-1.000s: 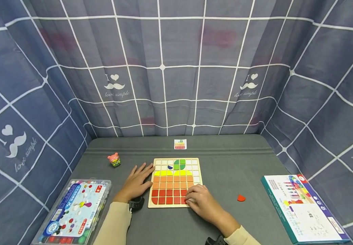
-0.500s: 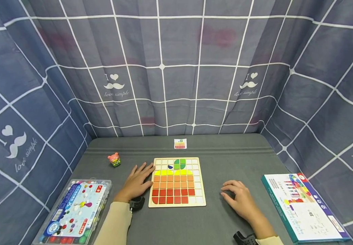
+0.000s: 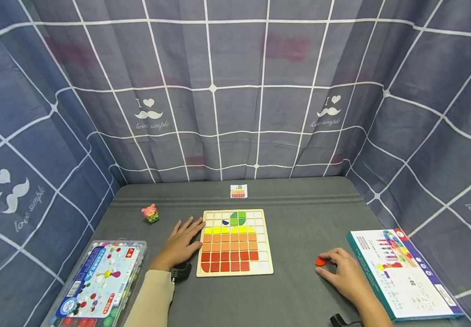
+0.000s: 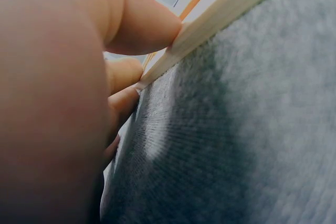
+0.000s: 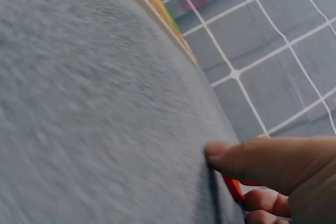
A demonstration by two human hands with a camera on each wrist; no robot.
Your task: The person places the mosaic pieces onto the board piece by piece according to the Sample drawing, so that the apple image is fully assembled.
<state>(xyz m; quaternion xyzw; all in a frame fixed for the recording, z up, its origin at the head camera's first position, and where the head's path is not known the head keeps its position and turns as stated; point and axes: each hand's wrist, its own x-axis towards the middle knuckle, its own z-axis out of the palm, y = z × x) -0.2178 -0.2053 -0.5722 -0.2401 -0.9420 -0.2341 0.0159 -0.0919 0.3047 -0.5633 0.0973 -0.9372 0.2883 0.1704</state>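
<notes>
A square wooden grid board (image 3: 264,268) lies on the table, partly filled with coloured tiles in red, orange, yellow and green, plus a small dark blue piece (image 3: 225,222). My left hand (image 3: 180,243) rests at the board's left side with fingers spread. In the left wrist view, thumb and fingertips touch the board's edge (image 4: 210,27). Off to the right, my right hand (image 3: 343,272) has its thumb and curled fingers around a red quarter-round tile (image 3: 320,261). The right wrist view shows that red tile (image 5: 232,187) between thumb and fingertips, partly hidden by the thumb.
A small picture card (image 3: 238,191) lies behind the board. A pink-headed toy figure (image 3: 150,213) stands at the back left. At the left is a clear box of coloured balls (image 3: 100,284); a white and teal box (image 3: 407,277) lies at the right. Grid-patterned curtains (image 3: 235,109) surround the table.
My right hand has left the board's lower right corner and moved right to the loose red tile. The left hand has stayed at the board's edge. The head view has shifted slightly.
</notes>
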